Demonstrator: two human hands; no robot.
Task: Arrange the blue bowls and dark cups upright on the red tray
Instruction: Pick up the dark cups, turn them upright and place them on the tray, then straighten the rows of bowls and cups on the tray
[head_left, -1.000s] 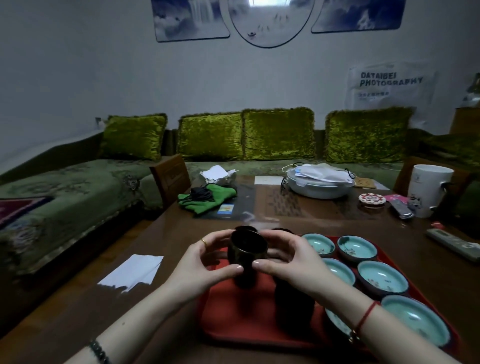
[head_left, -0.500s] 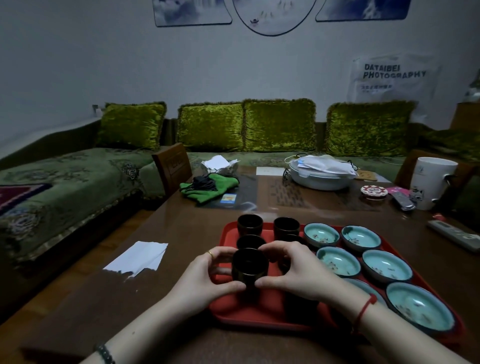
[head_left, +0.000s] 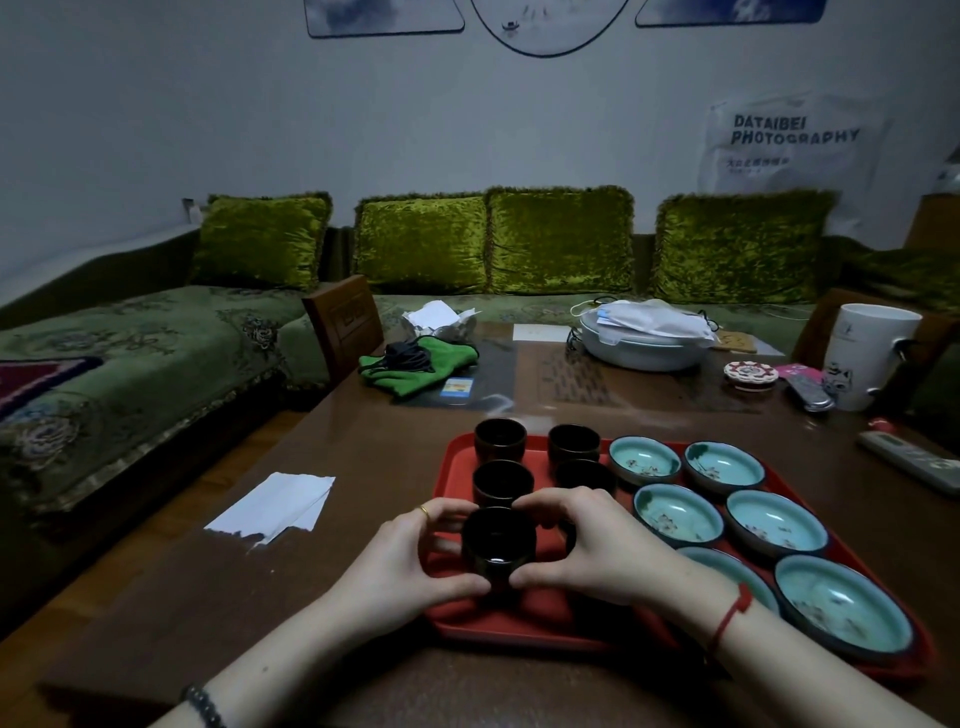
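A red tray (head_left: 457, 467) lies on the brown table in front of me. Both my left hand (head_left: 410, 558) and my right hand (head_left: 587, 545) wrap around one dark cup (head_left: 497, 543), which stands upright at the tray's near left part. Behind it stand several more dark cups, upright, such as the one at the far left (head_left: 500, 439) and its neighbour (head_left: 574, 441). My right hand hides part of another cup. Several blue bowls, for instance the nearest one (head_left: 841, 603) and a far one (head_left: 644, 460), sit upright on the tray's right half.
Torn white paper (head_left: 272, 509) lies left of the tray. Further back are a green cloth (head_left: 415, 366), a covered white dish (head_left: 644, 338), a white mug (head_left: 867, 353) and two remotes (head_left: 909, 457). A green sofa with cushions runs behind and to the left.
Both hands have lowered the dark cup from above the tray down onto its near left part. The camera view has tipped down slightly.
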